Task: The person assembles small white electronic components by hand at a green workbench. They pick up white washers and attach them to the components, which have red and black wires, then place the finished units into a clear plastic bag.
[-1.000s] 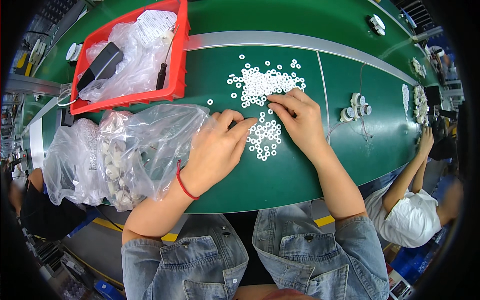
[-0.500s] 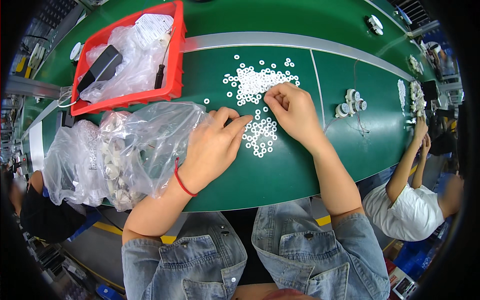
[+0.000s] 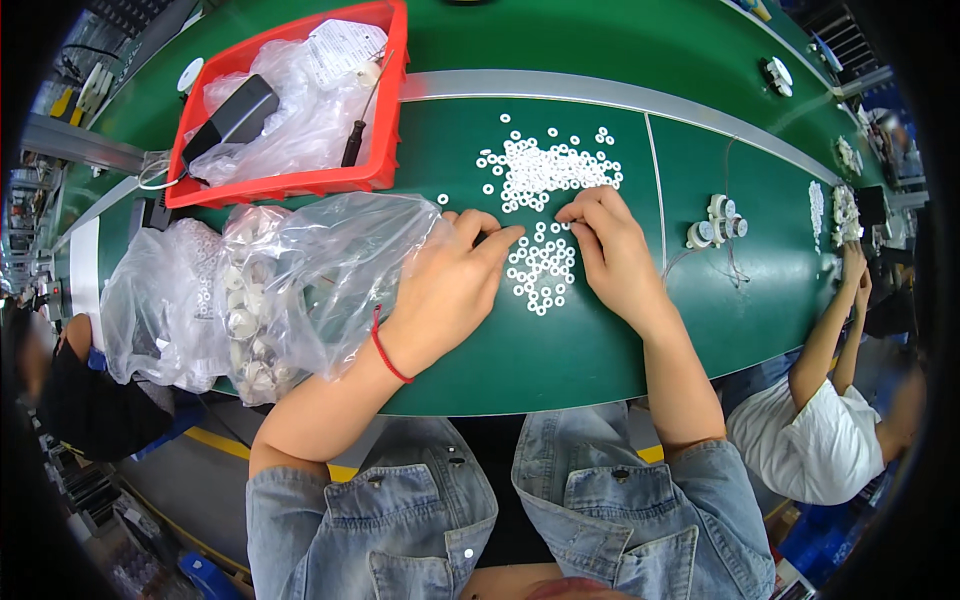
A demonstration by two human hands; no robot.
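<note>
Small white ring-shaped washers lie on the green tabletop in a large pile [image 3: 540, 170] and a smaller, looser group [image 3: 543, 270] nearer me. My left hand [image 3: 450, 280], a red string around its wrist, rests at the left of the smaller group. Its index finger reaches to the rings and the other fingers are curled; its grip is partly hidden. Between the two piles, my right hand [image 3: 620, 255] has thumb and index finger brought together. A white ring [image 3: 565, 227] shows right at those fingertips; whether they grip it is too small to tell.
Clear plastic bags [image 3: 270, 290] of white parts lie beside my left forearm. Behind them stands a red bin [image 3: 395, 120] with bags, a black device and a screwdriver [image 3: 355, 140]. Small round wired parts [image 3: 718, 225] sit right. A person in a white shirt [image 3: 810, 440] works far right.
The view has shifted, so the table's things appear further right. My right hand has come from the large pile's edge toward the smaller group. My left hand stays beside the rings.
</note>
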